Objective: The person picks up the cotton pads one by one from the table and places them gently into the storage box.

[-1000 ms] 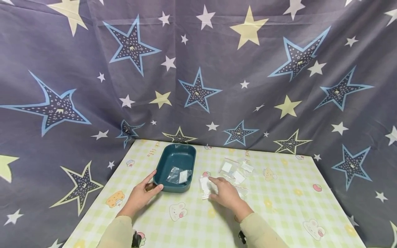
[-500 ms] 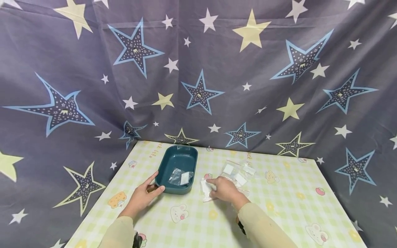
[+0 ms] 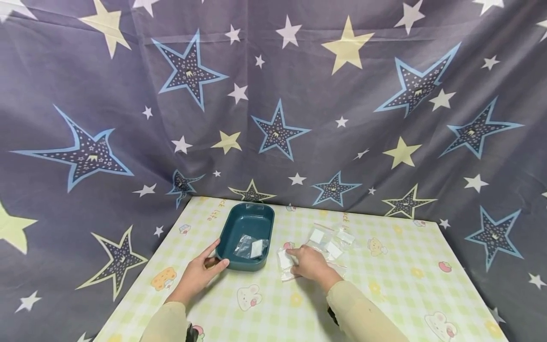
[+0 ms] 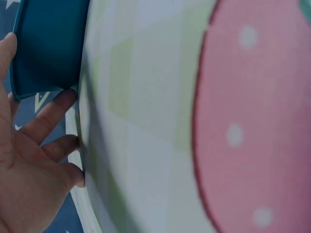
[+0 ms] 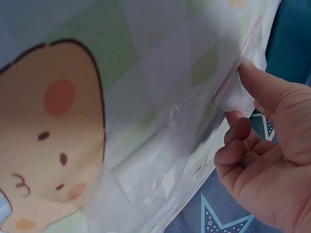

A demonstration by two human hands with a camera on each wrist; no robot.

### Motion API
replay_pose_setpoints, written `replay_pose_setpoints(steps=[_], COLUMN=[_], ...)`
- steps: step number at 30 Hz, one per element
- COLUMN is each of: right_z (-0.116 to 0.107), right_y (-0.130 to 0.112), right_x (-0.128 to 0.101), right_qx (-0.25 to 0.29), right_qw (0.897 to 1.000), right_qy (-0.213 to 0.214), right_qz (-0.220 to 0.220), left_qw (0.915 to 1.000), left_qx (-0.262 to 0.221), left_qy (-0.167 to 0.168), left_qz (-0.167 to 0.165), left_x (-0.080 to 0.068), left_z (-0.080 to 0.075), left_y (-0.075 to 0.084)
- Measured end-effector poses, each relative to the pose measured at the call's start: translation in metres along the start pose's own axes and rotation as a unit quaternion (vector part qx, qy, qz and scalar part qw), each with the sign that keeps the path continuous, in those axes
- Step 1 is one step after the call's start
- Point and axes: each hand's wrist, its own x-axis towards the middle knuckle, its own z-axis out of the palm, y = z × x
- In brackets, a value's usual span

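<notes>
Item: one packet [image 3: 252,247] lay in the teal tray [image 3: 249,223] your left hand [image 3: 201,273] steadied, fingers relaxed. Your right hand [image 3: 309,263] pinched a second packet [image 3: 284,260] at its fingertips; others [image 3: 331,240] waited beyond on the table [image 3: 384,285].

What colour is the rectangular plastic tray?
Dark teal rectangular plastic tray, clearest in the head view.

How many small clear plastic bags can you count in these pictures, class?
About 5: one in the teal tray, one under the right hand, three overlapping beyond it on the table. Others may be hidden.
</notes>
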Motion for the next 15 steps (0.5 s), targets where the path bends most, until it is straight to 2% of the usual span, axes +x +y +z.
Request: replay_pose_setpoints(steps=[7, 15], right_z=[0.0009, 0.0019], right_y=[0.0006, 0.0027], right_x=[0.0004, 0.0013], right_qx=[0.010, 0.013], right_qw=[1.000, 0.999], right_qy=[0.002, 0.029], right_qz=[-0.006, -0.012], left_qw=[1.0000, 1.0000], left_qx=[-0.002, 0.003], left_qy=[-0.001, 0.001], left_qz=[-0.006, -0.008], left_x=[-0.0003, 0.0004], left_z=[0.0010, 0.0009], left_y=[0.0022, 0.0039])
